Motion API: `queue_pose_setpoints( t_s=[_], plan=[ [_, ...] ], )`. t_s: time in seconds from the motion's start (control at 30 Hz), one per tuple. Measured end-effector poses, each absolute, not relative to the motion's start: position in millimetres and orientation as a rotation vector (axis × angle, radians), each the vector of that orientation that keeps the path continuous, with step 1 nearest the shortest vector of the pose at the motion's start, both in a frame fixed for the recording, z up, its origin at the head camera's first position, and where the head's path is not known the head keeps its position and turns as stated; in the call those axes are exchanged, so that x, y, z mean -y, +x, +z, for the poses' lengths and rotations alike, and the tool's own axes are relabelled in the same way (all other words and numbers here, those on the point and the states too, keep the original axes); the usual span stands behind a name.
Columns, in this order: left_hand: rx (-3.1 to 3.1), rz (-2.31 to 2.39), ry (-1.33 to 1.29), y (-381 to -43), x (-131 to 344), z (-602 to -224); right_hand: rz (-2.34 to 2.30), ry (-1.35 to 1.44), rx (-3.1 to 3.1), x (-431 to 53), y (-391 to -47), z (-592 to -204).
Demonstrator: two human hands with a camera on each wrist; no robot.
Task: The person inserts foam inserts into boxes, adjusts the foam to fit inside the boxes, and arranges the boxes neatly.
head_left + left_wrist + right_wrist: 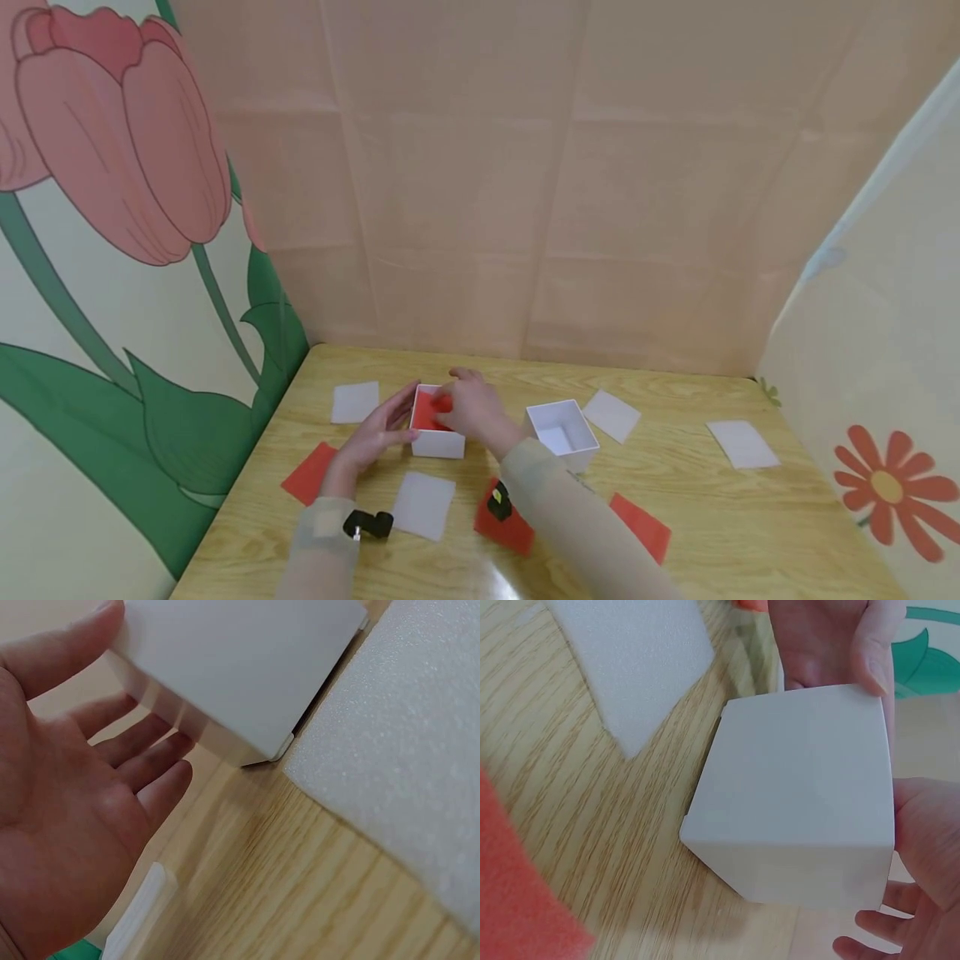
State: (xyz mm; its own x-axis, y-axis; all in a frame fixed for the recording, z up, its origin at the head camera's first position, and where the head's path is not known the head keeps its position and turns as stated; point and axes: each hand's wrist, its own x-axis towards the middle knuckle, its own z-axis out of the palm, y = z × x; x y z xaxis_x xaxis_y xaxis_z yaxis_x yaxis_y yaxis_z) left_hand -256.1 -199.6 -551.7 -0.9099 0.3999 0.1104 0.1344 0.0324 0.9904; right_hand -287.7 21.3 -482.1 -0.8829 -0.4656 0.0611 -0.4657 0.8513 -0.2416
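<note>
A white open-topped box (pixel 438 445) stands on the table with a red foam sheet (pixel 424 412) inside it. My left hand (pixel 372 439) holds this box at its left side, the thumb at the front corner and the fingers along the side wall, as the left wrist view shows. Over the box's right rim reaches my right hand (pixel 474 410), with thumb and forefinger down at the red sheet. In the right wrist view its other fingers (pixel 885 926) extend beyond the box, while the fingertips inside are hidden by the wall.
A second white box (pixel 564 435) stands to the right, its white floor visible. Several white foam sheets (pixel 423 506) lie around the table. Loose red sheets (pixel 309 473) lie at the left, under the right forearm and at the right. A pink curtain (pixel 525 208) hangs behind.
</note>
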Motion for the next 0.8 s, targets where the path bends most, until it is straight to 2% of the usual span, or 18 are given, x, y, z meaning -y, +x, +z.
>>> queue_pose_setpoints(
  t_s=[0.4, 0.8],
  plan=[
    [-2.109, 1.977, 0.545, -255, 202, -551, 0.357, 0.736, 3.038, -18, -288, -482],
    [-2.108, 1.973, 0.561, -255, 200, -551, 0.712, 0.765, 2.985, -33, -284, -477]
  ],
)
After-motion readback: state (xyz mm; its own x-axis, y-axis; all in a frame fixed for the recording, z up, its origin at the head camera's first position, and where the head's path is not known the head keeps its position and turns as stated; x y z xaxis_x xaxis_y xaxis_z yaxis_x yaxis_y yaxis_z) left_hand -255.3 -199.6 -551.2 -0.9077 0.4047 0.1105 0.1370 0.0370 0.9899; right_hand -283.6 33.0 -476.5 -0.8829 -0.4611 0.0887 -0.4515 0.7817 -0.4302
